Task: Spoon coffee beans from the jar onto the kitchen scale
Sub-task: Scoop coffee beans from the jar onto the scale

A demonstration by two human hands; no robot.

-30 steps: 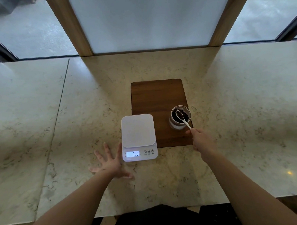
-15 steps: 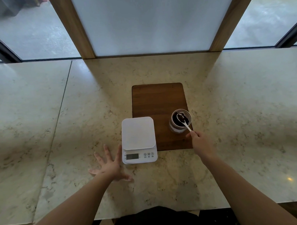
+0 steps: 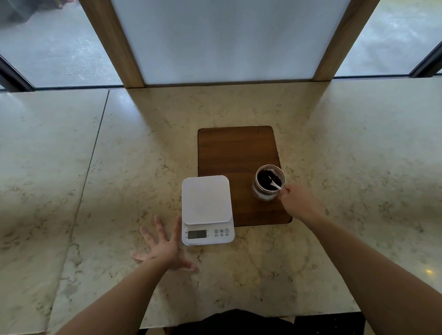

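A small glass jar (image 3: 264, 193) of dark coffee beans (image 3: 266, 178) stands on the near right part of a wooden board (image 3: 237, 154). My right hand (image 3: 298, 203) holds a white spoon (image 3: 276, 184) by its handle, the bowl dipped low among the beans inside the jar. A white kitchen scale (image 3: 206, 208) sits to the left of the jar, its platform bare and its display dim. My left hand (image 3: 162, 248) lies flat on the counter with fingers spread, just left of the scale's front corner, holding nothing.
The marble counter (image 3: 354, 161) runs wide on both sides, with a seam at the left. Behind it stand a frosted panel (image 3: 224, 35) between two wooden posts and windows. The counter's near edge is close to my body.
The spoon's bowl has sunk from the jar's rim down into the beans and my right hand has closed in on the jar. The scale's lit display has gone dim. My left hand has stayed put.
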